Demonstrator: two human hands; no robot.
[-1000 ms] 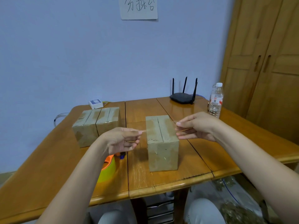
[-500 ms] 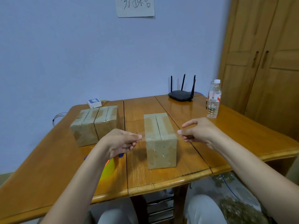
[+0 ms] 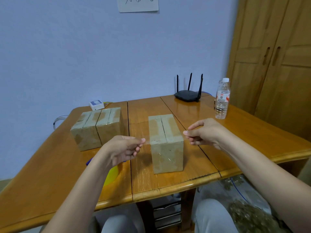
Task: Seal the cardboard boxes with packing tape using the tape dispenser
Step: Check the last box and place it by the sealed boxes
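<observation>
A brown cardboard box [image 3: 165, 145] stands in the middle of the wooden table [image 3: 168, 182], its top flaps closed along a centre seam. A strip of clear packing tape [image 3: 147, 140] is stretched across the box's near top edge. My left hand [image 3: 123, 149] pinches the strip's left end and my right hand [image 3: 204, 132] pinches its right end. The tape dispenser [image 3: 111, 174], yellow with a blue part, lies on the table mostly hidden under my left wrist. Two more taped boxes [image 3: 97, 127] stand side by side at the left.
A black router [image 3: 187, 95] and a clear water bottle [image 3: 222, 99] stand at the table's far right. A small white box [image 3: 96, 105] lies by the wall. A wooden wardrobe [image 3: 276, 64] stands to the right. My knees are below the table's front edge.
Both hands have lowered a little with the stretched tape, bringing it down toward the near top edge of the middle box. The boxes have not moved.
</observation>
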